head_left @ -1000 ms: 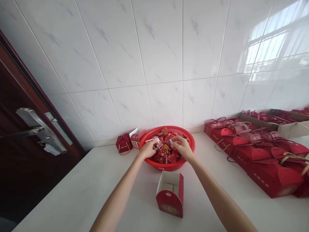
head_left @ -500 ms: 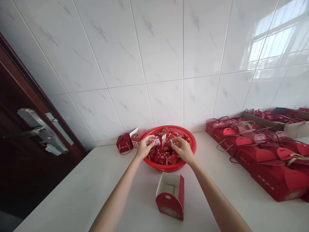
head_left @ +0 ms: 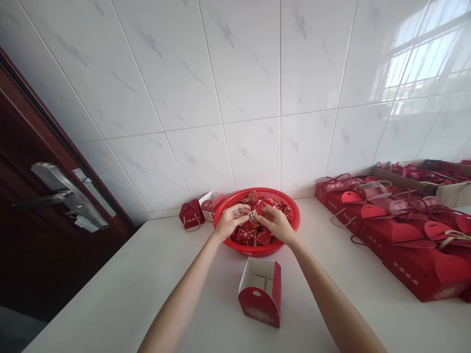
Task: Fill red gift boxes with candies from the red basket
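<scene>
My left hand (head_left: 230,221) is over the left half of a red plastic basket (head_left: 220,211), its fingers closed on a small wrapped candy (head_left: 252,215) with a white and red patterned wrapper. From the other side, my right hand (head_left: 276,224) meets it, thumb and fingers pinched at the candy's right end. Whether the right fingers hold a second piece is hidden. Beneath both hands, many red-wrapped candies (head_left: 246,236) fill the basket. Closer to me stands an open red gift box (head_left: 259,306), its white inside showing no candy.
Two small red boxes, one closed with a cord handle (head_left: 190,215) and one open (head_left: 208,208), stand left of the basket by the tiled wall. Rows of red gift boxes (head_left: 399,250) occupy the right side. A door with a metal handle (head_left: 69,196) is at left.
My hands have drawn together over the basket. The patterned candy in my left fingers has shifted right, up against my right fingertips. The open box stays in place.
</scene>
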A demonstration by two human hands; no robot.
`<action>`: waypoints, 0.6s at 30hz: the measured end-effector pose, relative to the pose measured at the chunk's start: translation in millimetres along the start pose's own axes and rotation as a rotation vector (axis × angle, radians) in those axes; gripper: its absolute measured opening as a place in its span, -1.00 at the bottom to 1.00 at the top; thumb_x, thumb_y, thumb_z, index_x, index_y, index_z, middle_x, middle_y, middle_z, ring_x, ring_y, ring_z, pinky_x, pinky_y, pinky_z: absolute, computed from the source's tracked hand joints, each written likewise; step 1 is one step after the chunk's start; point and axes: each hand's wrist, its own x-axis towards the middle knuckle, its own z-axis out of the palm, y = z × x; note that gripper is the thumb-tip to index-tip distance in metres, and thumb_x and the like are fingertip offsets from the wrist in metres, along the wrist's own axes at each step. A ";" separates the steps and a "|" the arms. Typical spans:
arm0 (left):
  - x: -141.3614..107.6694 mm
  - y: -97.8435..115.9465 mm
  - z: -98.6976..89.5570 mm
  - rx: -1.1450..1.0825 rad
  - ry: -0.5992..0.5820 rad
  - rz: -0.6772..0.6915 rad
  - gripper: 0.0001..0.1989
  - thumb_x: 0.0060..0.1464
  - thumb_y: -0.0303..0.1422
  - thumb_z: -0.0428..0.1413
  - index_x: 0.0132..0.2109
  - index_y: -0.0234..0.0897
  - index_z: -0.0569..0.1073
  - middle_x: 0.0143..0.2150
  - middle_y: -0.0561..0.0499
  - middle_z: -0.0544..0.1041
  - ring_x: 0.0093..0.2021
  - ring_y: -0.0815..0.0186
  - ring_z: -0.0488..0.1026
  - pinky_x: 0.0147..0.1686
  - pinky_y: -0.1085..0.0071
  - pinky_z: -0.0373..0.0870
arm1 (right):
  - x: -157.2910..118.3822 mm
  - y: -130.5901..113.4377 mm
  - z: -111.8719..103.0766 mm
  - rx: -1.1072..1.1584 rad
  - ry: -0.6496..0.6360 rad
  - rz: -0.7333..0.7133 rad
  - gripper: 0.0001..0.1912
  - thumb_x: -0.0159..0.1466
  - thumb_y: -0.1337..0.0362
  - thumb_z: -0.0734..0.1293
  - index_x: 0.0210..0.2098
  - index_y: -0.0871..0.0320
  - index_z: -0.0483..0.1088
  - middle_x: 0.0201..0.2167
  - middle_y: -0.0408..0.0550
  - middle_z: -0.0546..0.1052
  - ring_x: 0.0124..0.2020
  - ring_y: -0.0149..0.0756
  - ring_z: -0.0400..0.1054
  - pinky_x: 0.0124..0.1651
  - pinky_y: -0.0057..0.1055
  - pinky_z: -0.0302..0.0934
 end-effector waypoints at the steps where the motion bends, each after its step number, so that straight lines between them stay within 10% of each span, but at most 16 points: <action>1: 0.4 0.5 2.3 0.011 -0.014 0.009 -0.52 -0.12 -0.16 0.29 -0.04 -0.30 0.52 -0.10 -0.13 0.62 -0.08 0.11 0.56 -0.18 0.26 0.54 | 0.2 0.6 -0.1 0.008 0.004 -0.001 -0.65 0.18 -0.04 0.34 -0.47 0.09 0.30 -0.50 -0.13 0.45 -0.48 -0.28 0.33 -0.40 -0.34 0.23; 7: 5.8 -8.7 -12.1 0.488 0.078 0.000 -0.70 0.14 -0.32 0.05 -0.06 -0.31 0.57 -0.05 -0.13 0.64 -0.04 0.16 0.58 0.02 0.26 0.49 | -0.1 -0.2 -3.1 0.065 0.122 0.030 -0.66 0.14 0.08 0.33 -0.55 0.07 0.11 -0.58 -0.22 0.25 -0.53 -0.37 0.14 -0.44 -0.39 0.10; 18: 26.7 -22.5 -25.7 1.113 -0.380 -0.290 -0.54 -0.22 -0.44 0.24 -0.07 -0.12 0.63 -0.03 -0.11 0.64 0.05 -0.04 0.52 0.06 0.21 0.40 | -1.6 -3.2 -5.4 0.112 0.158 0.032 -0.74 0.08 0.18 0.31 -0.56 0.07 0.10 -0.61 -0.26 0.19 -0.55 -0.41 0.06 -0.46 -0.42 0.01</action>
